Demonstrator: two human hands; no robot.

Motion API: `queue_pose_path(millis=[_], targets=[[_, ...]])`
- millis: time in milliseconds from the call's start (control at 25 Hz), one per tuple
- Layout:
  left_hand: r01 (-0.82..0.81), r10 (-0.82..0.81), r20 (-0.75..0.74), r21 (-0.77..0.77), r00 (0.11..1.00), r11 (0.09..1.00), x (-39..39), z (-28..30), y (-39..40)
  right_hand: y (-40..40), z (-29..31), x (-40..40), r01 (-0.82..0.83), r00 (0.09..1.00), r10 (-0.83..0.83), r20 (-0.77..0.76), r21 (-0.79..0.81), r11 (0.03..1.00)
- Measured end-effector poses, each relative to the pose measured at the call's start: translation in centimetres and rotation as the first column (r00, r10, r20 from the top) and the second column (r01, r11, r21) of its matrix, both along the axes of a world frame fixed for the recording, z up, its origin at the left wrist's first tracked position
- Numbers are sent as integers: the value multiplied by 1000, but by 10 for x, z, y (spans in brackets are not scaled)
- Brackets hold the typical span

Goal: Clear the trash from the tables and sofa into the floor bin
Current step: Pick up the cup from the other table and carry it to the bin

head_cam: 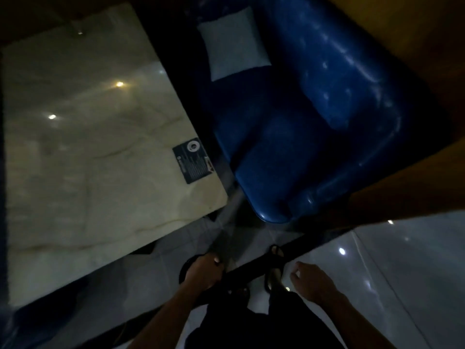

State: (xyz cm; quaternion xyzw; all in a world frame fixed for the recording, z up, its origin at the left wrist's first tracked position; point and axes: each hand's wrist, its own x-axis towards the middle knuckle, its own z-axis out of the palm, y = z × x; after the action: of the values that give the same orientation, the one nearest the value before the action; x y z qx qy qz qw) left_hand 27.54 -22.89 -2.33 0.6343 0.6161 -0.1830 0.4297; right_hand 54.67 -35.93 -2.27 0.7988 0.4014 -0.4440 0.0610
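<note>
Dim, blurry frame, looking straight down. Landmark: the marble table [100, 152], pale glossy top with ceiling-light glints.

- My left hand [202, 272] hangs just off the table's near corner, over the floor. Fingers loosely curled, nothing in them that I can see. Relaxed, not clenched.
- My right hand [310, 279] is farther out from the table, past my feet. Fingers also loosely curled, thumb apart, holding nothing visible.
- Both forearms come in from the bottom edge, bare.
- Blue sofa [289, 137] sits just beside the table's far-right long edge, a narrow dark gap between them. Shiny surface.
- Grey cushion [232, 44] lies on the sofa seat, at the end away from me.
- Dark card [192, 161] lies flat on the tabletop, near the edge facing the sofa, close to the near corner. Print on it too small to read. Can't tell whether it is trash.
- My feet in dark sandals [274, 263] stand on the glossy tile floor [402, 273], just off the table's near corner, between my two hands.
- Brown wood surface [415, 34] beyond the sofa, on the side away from the table.
</note>
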Motion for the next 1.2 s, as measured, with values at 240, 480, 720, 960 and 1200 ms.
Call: queue_pose_path(millis=[240,480,720,960,1200], targets=[[-259,275,-61,186,960,948,20,25,40,120,7,23,-326,944,328,-33,44,944],[-345,421,-94,430,902,834,-5,21,118,220,12,-18,-535,837,542,-82,86,840],[-455,530,-126,371,839,809,-54,-29,196,318,1,-72,-736,672,737,-73,44,676],[-531,575,-141,257,806,807,-65,-48,215,403,0,-101,-842,538,841,-59,-2,539],[-587,623,-120,240,773,773,-61,-50,219,531,-5,-137,-887,421,890,174,282,365]])
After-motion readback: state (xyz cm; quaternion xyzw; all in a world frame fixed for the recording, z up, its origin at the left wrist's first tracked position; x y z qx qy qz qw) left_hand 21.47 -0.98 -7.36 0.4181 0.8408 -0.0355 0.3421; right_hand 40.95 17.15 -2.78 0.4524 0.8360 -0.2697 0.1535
